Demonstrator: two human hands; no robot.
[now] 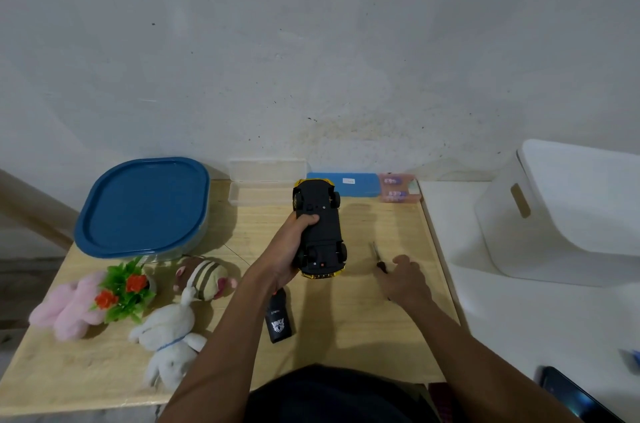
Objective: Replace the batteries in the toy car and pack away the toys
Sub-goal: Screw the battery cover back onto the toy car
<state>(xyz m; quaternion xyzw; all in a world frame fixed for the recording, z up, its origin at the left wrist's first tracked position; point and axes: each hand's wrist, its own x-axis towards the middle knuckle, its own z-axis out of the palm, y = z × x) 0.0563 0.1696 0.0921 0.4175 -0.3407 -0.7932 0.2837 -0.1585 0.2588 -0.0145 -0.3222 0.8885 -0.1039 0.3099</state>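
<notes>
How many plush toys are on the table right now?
3: a pink plush at the left edge, a brown striped plush near the middle, and a white plush in front of it. None seems hidden.

White bin (554,215) right; phone (571,398) bottom right.

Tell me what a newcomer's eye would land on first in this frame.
First, the toy car at the middle of the wooden table, flipped so its black underside faces up, gripped by the left hand. Next, the right hand resting by a screwdriver just right of the car. Then the big blue-lidded container at back left, with plush toys in front of it.
</notes>
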